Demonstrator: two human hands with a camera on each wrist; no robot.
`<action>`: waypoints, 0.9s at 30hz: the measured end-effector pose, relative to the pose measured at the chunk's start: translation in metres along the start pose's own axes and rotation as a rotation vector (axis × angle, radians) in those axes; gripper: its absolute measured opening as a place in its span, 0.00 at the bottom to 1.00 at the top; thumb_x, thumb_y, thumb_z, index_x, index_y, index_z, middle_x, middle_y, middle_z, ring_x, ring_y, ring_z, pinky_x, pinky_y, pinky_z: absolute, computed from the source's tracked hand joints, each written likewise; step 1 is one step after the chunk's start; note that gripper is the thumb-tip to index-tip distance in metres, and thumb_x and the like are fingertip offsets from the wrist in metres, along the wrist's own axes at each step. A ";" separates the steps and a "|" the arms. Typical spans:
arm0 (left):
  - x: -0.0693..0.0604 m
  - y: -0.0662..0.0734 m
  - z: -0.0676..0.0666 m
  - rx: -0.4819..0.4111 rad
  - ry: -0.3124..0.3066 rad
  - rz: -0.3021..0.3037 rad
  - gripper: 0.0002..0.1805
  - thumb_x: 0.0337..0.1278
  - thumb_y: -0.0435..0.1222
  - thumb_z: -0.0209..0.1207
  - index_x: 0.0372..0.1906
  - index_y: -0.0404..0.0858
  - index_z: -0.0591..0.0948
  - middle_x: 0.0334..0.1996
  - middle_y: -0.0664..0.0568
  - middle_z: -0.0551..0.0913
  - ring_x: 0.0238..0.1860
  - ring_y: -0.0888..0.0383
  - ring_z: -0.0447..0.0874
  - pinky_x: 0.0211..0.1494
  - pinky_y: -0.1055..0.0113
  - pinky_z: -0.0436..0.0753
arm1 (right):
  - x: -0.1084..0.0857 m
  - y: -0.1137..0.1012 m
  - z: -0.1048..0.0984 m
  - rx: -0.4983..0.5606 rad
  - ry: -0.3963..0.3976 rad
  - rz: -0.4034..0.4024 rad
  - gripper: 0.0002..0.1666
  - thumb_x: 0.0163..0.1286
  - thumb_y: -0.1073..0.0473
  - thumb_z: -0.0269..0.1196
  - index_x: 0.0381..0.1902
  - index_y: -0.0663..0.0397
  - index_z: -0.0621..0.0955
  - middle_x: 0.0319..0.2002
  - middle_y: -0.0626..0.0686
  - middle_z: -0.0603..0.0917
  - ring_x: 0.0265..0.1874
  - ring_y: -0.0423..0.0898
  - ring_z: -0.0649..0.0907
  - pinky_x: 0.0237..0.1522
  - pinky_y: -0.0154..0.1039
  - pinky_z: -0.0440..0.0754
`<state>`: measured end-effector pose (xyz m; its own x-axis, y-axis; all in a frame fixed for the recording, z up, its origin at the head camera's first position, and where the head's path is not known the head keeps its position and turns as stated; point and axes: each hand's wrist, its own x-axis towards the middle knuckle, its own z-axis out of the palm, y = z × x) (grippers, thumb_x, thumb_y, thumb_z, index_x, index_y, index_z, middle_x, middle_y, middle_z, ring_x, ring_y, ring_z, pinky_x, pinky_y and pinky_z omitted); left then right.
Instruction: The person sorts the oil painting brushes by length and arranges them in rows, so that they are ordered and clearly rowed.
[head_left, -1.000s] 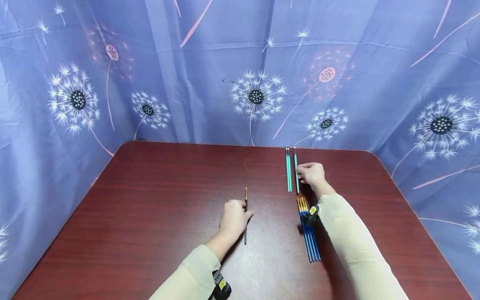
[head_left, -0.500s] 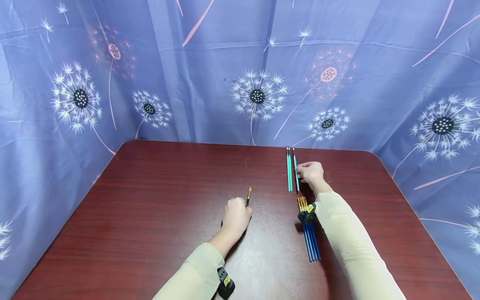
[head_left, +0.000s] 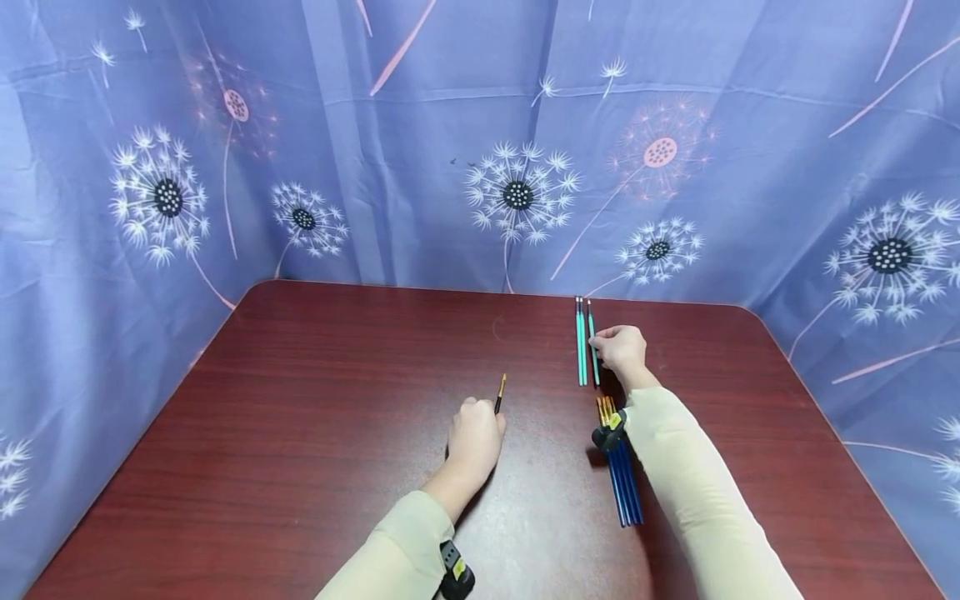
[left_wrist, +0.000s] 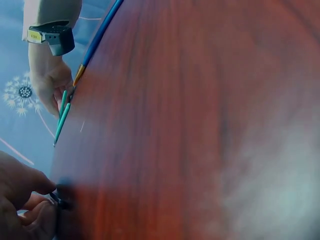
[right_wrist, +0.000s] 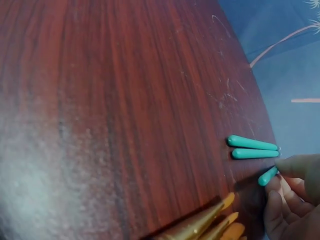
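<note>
In the head view, my left hand (head_left: pixel 476 437) grips a black-handled paintbrush (head_left: pixel 500 395) above the middle of the table. Its gold-coloured tip sticks out past the knuckles, while most of the handle is hidden. At the back right, my right hand (head_left: pixel 622 348) pinches a thin teal paintbrush (head_left: pixel 594 342). The right wrist view shows that handle (right_wrist: pixel 268 176) between thumb and finger. Two more teal paintbrushes (head_left: pixel 581 350) lie side by side just left of it. Beneath the right wrist, several blue paintbrushes (head_left: pixel 626 487) lie in a row, their gold-coloured ends partly covered by the wrist camera.
The dark red wooden table (head_left: pixel 322 375) has rounded back corners. A blue curtain (head_left: pixel 420 183) with dandelion prints hangs behind it and along both sides. The teal brushes reach close to the table's back edge.
My left hand has picked up the black paintbrush, which now tilts to the right. The right hand keeps its hold on the teal paintbrush, its top end shifted slightly left toward the other two.
</note>
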<state>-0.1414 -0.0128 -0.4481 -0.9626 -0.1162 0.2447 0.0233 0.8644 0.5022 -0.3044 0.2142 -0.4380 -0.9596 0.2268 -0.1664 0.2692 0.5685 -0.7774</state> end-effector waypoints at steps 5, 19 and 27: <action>-0.002 0.001 0.002 0.014 -0.040 -0.019 0.11 0.54 0.36 0.62 0.22 0.34 0.81 0.20 0.48 0.75 0.22 0.48 0.82 0.20 0.60 0.78 | -0.003 0.000 0.001 -0.027 0.023 0.002 0.12 0.64 0.58 0.63 0.39 0.63 0.83 0.21 0.50 0.82 0.17 0.38 0.78 0.21 0.31 0.80; 0.005 0.001 0.005 -0.020 0.000 -0.044 0.09 0.47 0.33 0.57 0.17 0.36 0.74 0.19 0.47 0.75 0.20 0.46 0.79 0.20 0.57 0.77 | -0.001 -0.006 0.003 -0.117 0.051 -0.001 0.12 0.64 0.55 0.63 0.38 0.59 0.83 0.28 0.53 0.83 0.19 0.41 0.79 0.21 0.32 0.78; 0.007 -0.001 0.001 -0.094 -0.010 -0.073 0.10 0.48 0.33 0.57 0.16 0.36 0.74 0.18 0.46 0.75 0.18 0.49 0.78 0.20 0.59 0.77 | -0.003 -0.005 0.004 -0.129 0.058 -0.031 0.13 0.64 0.55 0.63 0.39 0.60 0.84 0.33 0.57 0.87 0.22 0.39 0.82 0.22 0.31 0.79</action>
<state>-0.1480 -0.0142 -0.4476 -0.9654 -0.1713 0.1966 -0.0219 0.8045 0.5936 -0.3029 0.2077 -0.4356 -0.9622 0.2509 -0.1056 0.2516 0.6717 -0.6968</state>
